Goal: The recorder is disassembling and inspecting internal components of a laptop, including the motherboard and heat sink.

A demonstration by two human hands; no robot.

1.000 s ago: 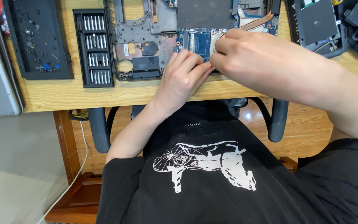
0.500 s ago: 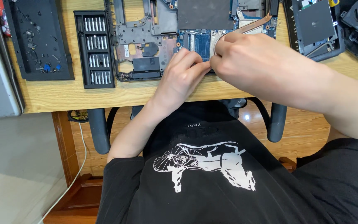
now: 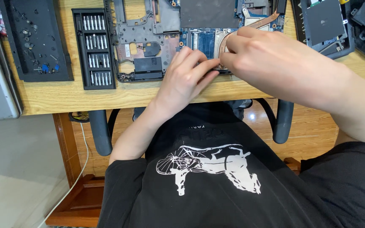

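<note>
opened laptop chassis lies at the near edge of the wooden tabletop, boards and copper heat pipe exposed. left hand rests on its front edge, fingers together and extended, touching the right hand. right hand is pinched on a small part at the heat pipe's end; the part cannot be made out. screwdriver bit case sits just beside the chassis.

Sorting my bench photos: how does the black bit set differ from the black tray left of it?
The screwdriver bit set is narrower and holds rows of silver bits in slots; the parts tray is wider and holds loose scattered screws and small blue pieces. Both are black, rectangular, and lie flat on the wooden desk, away from both hands.
</note>
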